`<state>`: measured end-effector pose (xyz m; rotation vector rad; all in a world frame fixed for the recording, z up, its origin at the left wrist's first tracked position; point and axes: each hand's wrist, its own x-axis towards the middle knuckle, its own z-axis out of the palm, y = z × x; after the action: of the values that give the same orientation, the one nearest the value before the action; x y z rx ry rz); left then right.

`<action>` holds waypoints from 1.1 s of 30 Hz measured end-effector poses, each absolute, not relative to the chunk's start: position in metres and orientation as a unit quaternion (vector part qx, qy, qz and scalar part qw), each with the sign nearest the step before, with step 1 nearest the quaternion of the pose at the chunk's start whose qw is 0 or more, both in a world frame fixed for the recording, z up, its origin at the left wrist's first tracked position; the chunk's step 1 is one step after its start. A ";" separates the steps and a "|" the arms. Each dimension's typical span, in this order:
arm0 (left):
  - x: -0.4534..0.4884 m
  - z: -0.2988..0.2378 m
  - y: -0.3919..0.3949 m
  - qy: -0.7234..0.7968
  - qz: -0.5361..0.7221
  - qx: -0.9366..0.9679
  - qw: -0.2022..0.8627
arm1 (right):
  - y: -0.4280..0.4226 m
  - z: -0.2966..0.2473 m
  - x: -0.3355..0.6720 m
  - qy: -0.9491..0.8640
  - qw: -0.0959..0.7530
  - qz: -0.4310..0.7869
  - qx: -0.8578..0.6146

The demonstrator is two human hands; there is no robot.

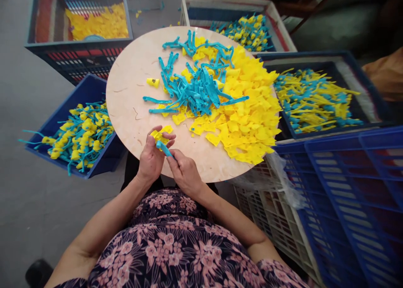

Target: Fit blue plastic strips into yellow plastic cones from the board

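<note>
My left hand point(153, 155) is closed round a small yellow plastic piece point(161, 135) at the near edge of the round wooden table point(132, 82). My right hand point(185, 172) pinches a blue plastic stick point(164, 148) whose tip meets the yellow piece. Both hands touch each other over the table's front rim. Behind them on the table lie a tangle of blue sticks point(197, 88) and a wide heap of yellow pieces point(248, 111). One yellow piece point(153, 82) lies alone to the left of the heap.
A blue bin point(94, 90) at the left holds joined blue-and-yellow parts point(80, 137). A dark blue bin of joined parts point(313, 99) stands at the right. A crate of yellow pieces point(97, 23) and a white crate point(248, 30) stand behind. Blue crates point(355, 195) stand at the near right.
</note>
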<state>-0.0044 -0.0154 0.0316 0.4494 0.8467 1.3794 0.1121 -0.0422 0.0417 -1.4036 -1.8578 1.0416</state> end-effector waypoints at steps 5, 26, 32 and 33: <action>-0.003 0.030 -0.015 0.365 0.633 0.191 0.655 | -0.047 0.031 0.107 -0.735 0.282 0.297 -0.540; 0.001 0.012 -0.019 0.413 0.651 0.191 0.607 | -0.041 0.010 0.096 -0.819 0.109 0.164 -0.538; 0.006 -0.010 -0.021 0.453 0.598 0.235 0.618 | -0.045 0.008 0.112 -0.829 0.103 0.192 -0.515; 0.006 -0.014 -0.021 0.459 0.588 0.252 0.617 | -0.043 0.010 0.119 -0.835 0.114 0.200 -0.501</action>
<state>0.0059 -0.0209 -0.0136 0.5805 1.0559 1.3540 0.1188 -0.0431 0.0102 -1.4677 -2.4475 0.5851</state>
